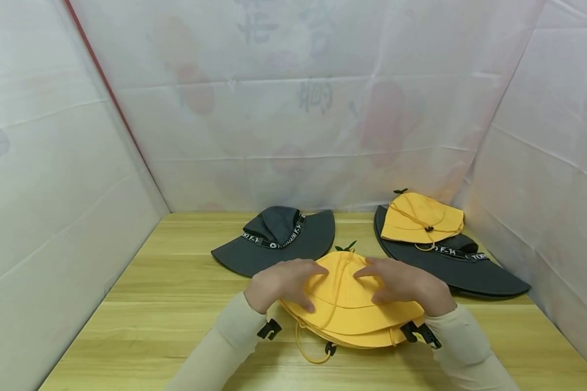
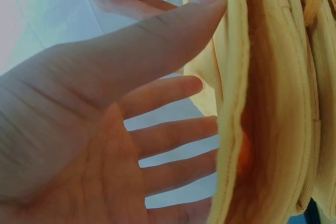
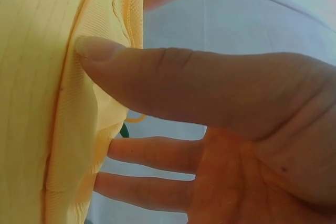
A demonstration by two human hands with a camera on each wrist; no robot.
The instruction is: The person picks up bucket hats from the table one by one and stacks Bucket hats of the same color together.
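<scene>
A yellow bucket hat (image 1: 344,307) with a yellow drawstring lies on the wooden table (image 1: 176,309) right in front of me. My left hand (image 1: 286,282) rests on its left side and my right hand (image 1: 401,285) on its right side, fingers spread and fairly straight over the crown. Close up in the left wrist view, the left hand (image 2: 105,145) has its thumb tip against the yellow hat (image 2: 273,103) and straight fingers reaching to the fabric. The right hand (image 3: 236,145) likewise presses its thumb on the yellow hat (image 3: 37,103), fingers extended beneath.
A dark grey wide-brim hat (image 1: 279,241) lies behind the hands. At the back right a second grey hat (image 1: 469,269) carries another yellow hat (image 1: 423,220). White sheet walls (image 1: 54,190) close in the table on three sides.
</scene>
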